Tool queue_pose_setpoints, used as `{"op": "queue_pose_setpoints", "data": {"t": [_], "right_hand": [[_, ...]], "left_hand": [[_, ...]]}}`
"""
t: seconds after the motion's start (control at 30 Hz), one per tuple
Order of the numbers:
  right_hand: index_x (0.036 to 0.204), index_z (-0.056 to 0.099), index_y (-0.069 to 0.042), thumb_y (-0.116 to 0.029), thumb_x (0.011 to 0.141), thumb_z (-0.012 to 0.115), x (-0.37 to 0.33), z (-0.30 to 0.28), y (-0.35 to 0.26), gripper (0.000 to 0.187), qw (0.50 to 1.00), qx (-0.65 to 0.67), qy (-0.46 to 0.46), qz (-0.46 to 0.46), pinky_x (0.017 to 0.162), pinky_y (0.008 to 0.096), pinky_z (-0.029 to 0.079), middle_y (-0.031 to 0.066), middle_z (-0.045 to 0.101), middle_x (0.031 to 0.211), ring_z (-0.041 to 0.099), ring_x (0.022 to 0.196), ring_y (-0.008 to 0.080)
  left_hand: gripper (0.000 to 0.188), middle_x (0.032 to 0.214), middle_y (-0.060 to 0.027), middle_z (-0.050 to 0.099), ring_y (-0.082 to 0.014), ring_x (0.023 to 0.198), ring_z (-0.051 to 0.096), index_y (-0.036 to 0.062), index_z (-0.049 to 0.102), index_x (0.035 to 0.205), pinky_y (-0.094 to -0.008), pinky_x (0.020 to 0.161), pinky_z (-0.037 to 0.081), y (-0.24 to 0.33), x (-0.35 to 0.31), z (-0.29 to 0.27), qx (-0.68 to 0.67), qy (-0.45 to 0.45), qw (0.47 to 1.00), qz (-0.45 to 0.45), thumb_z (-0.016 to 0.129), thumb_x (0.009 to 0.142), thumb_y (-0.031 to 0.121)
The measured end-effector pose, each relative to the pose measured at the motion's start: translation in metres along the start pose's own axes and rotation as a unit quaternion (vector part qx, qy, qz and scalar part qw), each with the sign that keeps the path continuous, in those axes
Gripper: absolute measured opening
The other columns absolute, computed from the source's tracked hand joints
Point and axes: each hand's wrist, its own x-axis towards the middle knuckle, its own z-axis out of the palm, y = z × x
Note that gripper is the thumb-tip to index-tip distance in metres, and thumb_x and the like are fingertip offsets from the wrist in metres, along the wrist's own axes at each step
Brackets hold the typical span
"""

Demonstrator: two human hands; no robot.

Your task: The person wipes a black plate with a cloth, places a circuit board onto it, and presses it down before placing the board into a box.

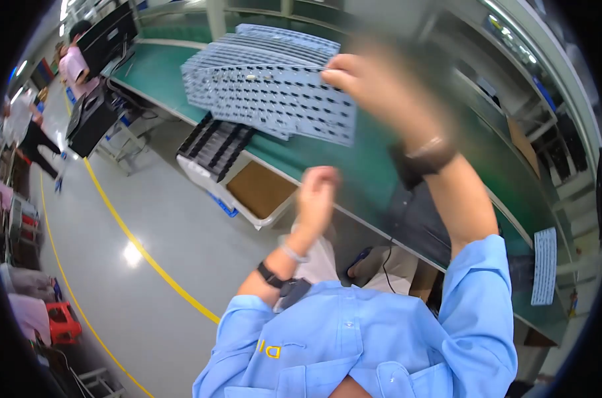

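Note:
My right hand (354, 76) is closed, its thumb and fingers pinching the upper right corner of a pale blue circuit board panel (274, 96). Rows of small black parts cover the panel, which lies tilted on a fanned stack of similar panels (268, 41) on the green bench. Motion blurs my right wrist and forearm. Nearer to me, over the bench's front edge, my left hand (317, 189) has its fingers curled in, slightly blurred, with nothing visible in them. It touches no panel.
Below the bench edge stands a white bin (264, 215) with a brown bottom, next to a black slotted rack (215, 146). Another pale blue panel (544, 265) lies far right on the green bench (278, 151). People stand at the far left, beyond a yellow floor line (138, 249).

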Motion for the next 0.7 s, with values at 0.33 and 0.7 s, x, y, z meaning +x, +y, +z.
{"op": "queue_pose_setpoints", "data": {"t": [0.33, 0.7], "right_hand": [[0.088, 0.063, -0.006, -0.023, 0.086, 0.057, -0.25, -0.142, 0.027, 0.018, 0.965, 0.105, 0.12, 0.21, 0.06, 0.0175, 0.038, -0.0077, 0.054, 0.074, 0.046, 0.068, 0.0007], [0.087, 0.063, -0.004, -0.016, 0.081, 0.063, -0.404, -0.12, 0.091, 0.013, 0.888, 0.158, 0.286, 0.323, 0.065, 0.0187, 0.041, -0.0038, 0.056, 0.078, 0.049, 0.073, 0.0043]], "left_hand": [[0.032, 0.11, -0.0078, 0.054, -0.015, 0.097, 0.052, -0.0006, 0.046, 0.115, -0.028, 0.089, 0.038, 0.095, 0.05, -0.007, -0.255, -0.093, 0.957, -0.098, 0.054, 0.084, 0.005], [0.029, 0.098, -0.0042, 0.061, -0.0108, 0.091, 0.054, 0.0002, 0.055, 0.106, -0.0248, 0.084, 0.04, 0.015, 0.03, 0.107, -0.04, -0.368, 0.914, -0.168, 0.064, 0.08, 0.01]]}}
